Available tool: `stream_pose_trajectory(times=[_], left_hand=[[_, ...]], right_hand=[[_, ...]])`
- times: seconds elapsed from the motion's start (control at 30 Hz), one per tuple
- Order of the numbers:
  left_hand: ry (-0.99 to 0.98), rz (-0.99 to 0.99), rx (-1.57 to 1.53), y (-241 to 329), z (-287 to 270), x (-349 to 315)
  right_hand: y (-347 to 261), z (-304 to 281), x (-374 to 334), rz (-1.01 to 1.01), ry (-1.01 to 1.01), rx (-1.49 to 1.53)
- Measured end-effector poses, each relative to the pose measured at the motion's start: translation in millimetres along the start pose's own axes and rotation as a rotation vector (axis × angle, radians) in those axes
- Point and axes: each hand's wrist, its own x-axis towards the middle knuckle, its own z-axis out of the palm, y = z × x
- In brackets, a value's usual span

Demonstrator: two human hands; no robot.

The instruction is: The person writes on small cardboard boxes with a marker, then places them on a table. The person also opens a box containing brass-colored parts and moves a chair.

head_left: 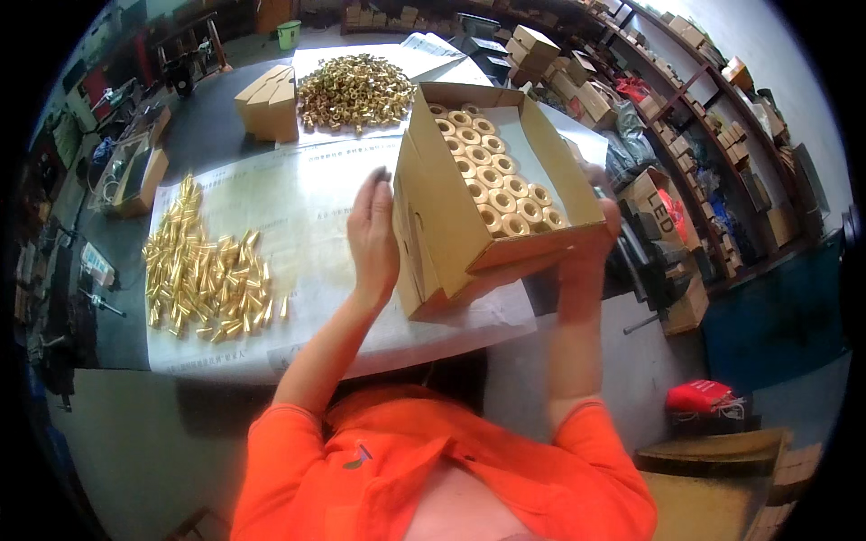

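A tilted open cardboard box point(439, 212) stands at the table's right, its inside partly lined with rows of round brass fittings point(492, 171) with holes in their middles. My right hand point(603, 216) is at the box's right side, gripping its near corner; some of its fingers are hidden behind the wall. Just left of the box, my left hand point(373, 239) is raised with its fingers stretched out and close together. A small dark spot shows at those fingertips, too small to name. Slender brass cone-shaped parts point(207, 279) lie heaped on the paper at the left.
Printed paper sheets point(307, 194) cover the table. Behind lie a pile of small brass nut-like pieces point(356, 90) and a closed carton point(268, 104). Shelves of boxes point(695, 126) line the right. A red bag point(699, 397) sits low at the right; a green bin point(289, 34) stands far back.
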Motion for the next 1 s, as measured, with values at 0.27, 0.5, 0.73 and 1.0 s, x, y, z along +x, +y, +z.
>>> stream_pose_trajectory(times=[0.27, 0.5, 0.73, 1.0], left_hand=[[-0.024, 0.235, -0.187, 18.9, 30.7, -3.3], [0.037, 0.287, -0.095, 10.6, 36.2, 2.9], [-0.006, 0.244, -0.046, 16.2, 30.0, 17.1], [-0.01, 0.223, -0.201, 31.3, 46.6, 42.0]], right_hand=[[-7.1, 40.4, 2.5, -0.158, -0.185, -0.013], [-10.8, 55.3, 7.0, -0.11, -0.183, 0.134], [-23.0, 52.0, 0.9, -0.249, -0.051, 0.017], [-20.2, 59.7, 6.5, -0.542, -0.059, -0.542]])
